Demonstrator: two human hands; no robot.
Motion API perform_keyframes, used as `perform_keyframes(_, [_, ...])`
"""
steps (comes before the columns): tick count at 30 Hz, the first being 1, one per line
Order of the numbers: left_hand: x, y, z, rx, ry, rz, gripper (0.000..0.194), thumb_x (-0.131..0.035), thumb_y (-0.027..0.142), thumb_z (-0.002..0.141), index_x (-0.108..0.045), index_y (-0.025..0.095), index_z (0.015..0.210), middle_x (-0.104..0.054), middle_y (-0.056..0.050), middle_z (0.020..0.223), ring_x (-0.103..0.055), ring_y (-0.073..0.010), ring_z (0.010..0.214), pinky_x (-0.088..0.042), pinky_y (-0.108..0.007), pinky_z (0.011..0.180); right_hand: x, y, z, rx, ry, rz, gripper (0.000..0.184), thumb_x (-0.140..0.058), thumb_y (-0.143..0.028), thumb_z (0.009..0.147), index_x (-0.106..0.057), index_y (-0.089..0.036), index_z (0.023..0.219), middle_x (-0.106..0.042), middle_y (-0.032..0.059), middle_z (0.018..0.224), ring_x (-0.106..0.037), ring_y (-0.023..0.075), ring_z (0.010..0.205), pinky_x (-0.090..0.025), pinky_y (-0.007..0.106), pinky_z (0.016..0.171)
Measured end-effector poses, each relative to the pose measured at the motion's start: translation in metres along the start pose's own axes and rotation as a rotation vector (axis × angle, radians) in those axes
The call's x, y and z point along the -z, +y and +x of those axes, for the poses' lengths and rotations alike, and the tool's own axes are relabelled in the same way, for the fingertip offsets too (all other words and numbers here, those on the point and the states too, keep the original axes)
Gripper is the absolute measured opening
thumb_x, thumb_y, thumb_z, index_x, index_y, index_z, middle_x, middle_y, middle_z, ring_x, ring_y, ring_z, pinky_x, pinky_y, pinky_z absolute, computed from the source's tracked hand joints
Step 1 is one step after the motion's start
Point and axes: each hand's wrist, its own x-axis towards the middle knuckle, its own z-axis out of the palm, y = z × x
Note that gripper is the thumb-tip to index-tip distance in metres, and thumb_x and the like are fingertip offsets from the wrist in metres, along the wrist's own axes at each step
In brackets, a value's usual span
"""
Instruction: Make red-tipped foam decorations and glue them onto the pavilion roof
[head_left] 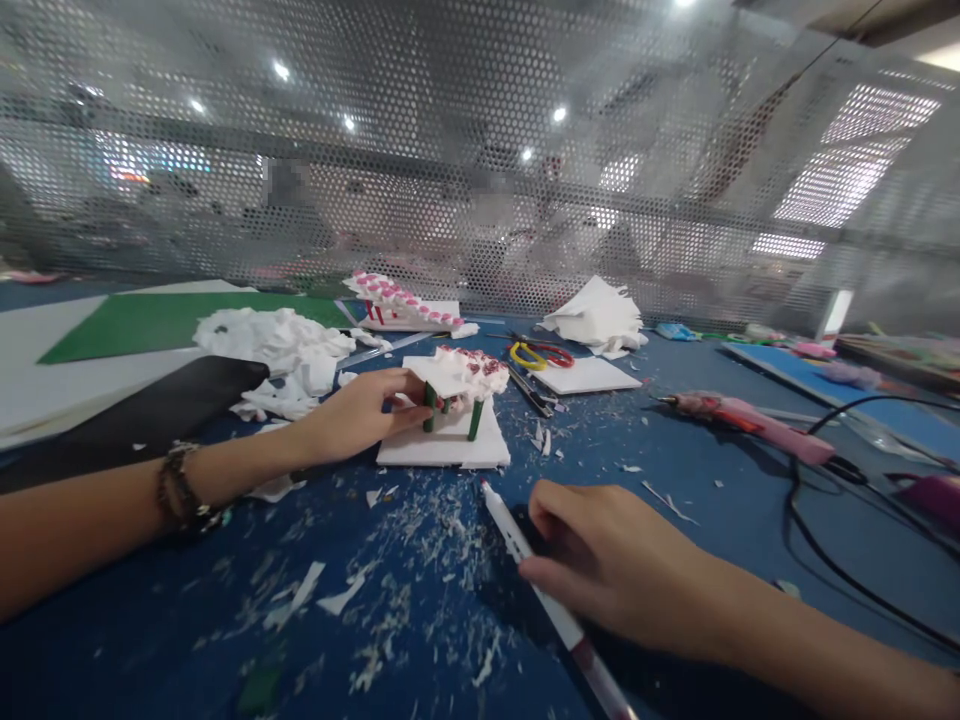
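A small foam model (471, 372) has a white roof marked with red and dark green posts on a white foam base (446, 450). My left hand (367, 415) reaches it from the left, fingers and thumb closed about the roof edge and a left post. Across the blue table slants a white marker (544, 598) with a reddish tip, pointing toward the model. My right hand (611, 555) is just right of the marker, its thumb at the barrel. The index finger is curled and apart from the thumb; the other fingers are partly hidden.
Foam scraps (341, 595) litter the blue table. Behind stand a pink-dotted model (405, 300), scissors with yellow and red handles (529, 356) and white foam sheets (598, 315). Crumpled tissue (274, 340) lies left. A pink hot tool (757, 425) with black cable lies right.
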Motion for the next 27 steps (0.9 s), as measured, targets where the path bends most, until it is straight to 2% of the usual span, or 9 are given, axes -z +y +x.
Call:
perform_keyframes(3, [-0.003, 0.001, 0.001, 0.019, 0.024, 0.043, 0.034, -0.045, 0.040, 0.075, -0.066, 0.017, 0.089, -0.066, -0.008, 0.095, -0.060, -0.0213, 0.079, -0.046, -0.030, 0.073, -0.002, -0.009, 0.002, -0.073, -0.063, 0.000, 0.016, -0.055, -0.034, 0.072, -0.052, -0.019, 0.076, -0.061, 0.0012, 0.067, -0.048, 0.0128, 0.054, -0.022, 0.024, 0.048])
perform_keyframes(7, [0.001, 0.004, 0.003, 0.027, 0.029, 0.111, 0.037, -0.042, 0.040, 0.075, -0.065, 0.015, 0.087, -0.064, -0.009, 0.093, -0.060, -0.0204, 0.080, -0.046, -0.028, 0.072, 0.000, -0.012, -0.002, -0.144, -0.063, 0.018, 0.009, -0.053, -0.025, 0.070, -0.050, -0.018, 0.065, -0.059, -0.0001, 0.064, -0.044, 0.0101, 0.050, -0.020, 0.023, 0.047])
perform_keyframes(11, [0.023, 0.007, 0.005, 0.027, -0.021, 0.215, 0.034, -0.043, 0.039, 0.073, -0.065, 0.017, 0.085, -0.064, -0.007, 0.094, -0.060, -0.0191, 0.079, -0.045, -0.026, 0.070, 0.006, -0.005, -0.007, -0.165, -0.074, 0.026, 0.008, -0.054, -0.020, 0.067, -0.050, -0.018, 0.060, -0.057, -0.0018, 0.059, -0.040, 0.0082, 0.047, -0.021, 0.021, 0.045])
perform_keyframes(16, [0.054, 0.000, 0.002, 0.114, -0.145, 0.386, 0.020, -0.052, 0.033, 0.067, -0.068, 0.020, 0.068, -0.067, -0.004, 0.072, -0.059, -0.0179, 0.064, -0.039, -0.024, 0.058, 0.007, 0.008, -0.003, -0.203, -0.073, -0.110, 0.011, -0.051, -0.020, 0.068, -0.048, -0.019, 0.057, -0.054, -0.0022, 0.053, -0.035, 0.0089, 0.045, -0.017, 0.022, 0.044])
perform_keyframes(22, [0.080, -0.018, -0.007, 0.251, -0.091, 0.552, 0.016, -0.057, 0.032, 0.067, -0.067, 0.020, 0.068, -0.066, -0.006, 0.075, -0.057, -0.0199, 0.065, -0.033, -0.025, 0.054, 0.008, 0.007, -0.001, -0.163, -0.075, -0.139, 0.016, -0.049, -0.018, 0.070, -0.044, -0.019, 0.055, -0.053, -0.0018, 0.053, -0.037, 0.0094, 0.044, -0.017, 0.023, 0.044])
perform_keyframes(25, [0.091, -0.025, -0.023, 0.272, -0.042, 0.562, 0.014, -0.062, 0.028, 0.068, -0.067, 0.017, 0.076, -0.065, -0.006, 0.081, -0.056, -0.0206, 0.074, -0.037, -0.026, 0.062, 0.010, 0.005, -0.003, -0.150, -0.074, -0.147, 0.015, -0.049, -0.017, 0.070, -0.044, -0.019, 0.056, -0.054, -0.0011, 0.055, -0.039, 0.0097, 0.045, -0.019, 0.023, 0.043])
perform_keyframes(27, [0.097, -0.033, -0.040, 0.285, 0.017, 0.538, 0.021, -0.065, 0.029, 0.072, -0.064, 0.015, 0.086, -0.063, -0.006, 0.087, -0.056, -0.0196, 0.078, -0.041, -0.031, 0.070, 0.010, 0.006, -0.004, -0.139, -0.073, -0.153, 0.015, -0.049, -0.017, 0.071, -0.044, -0.019, 0.057, -0.054, -0.0011, 0.056, -0.039, 0.0099, 0.046, -0.018, 0.023, 0.043])
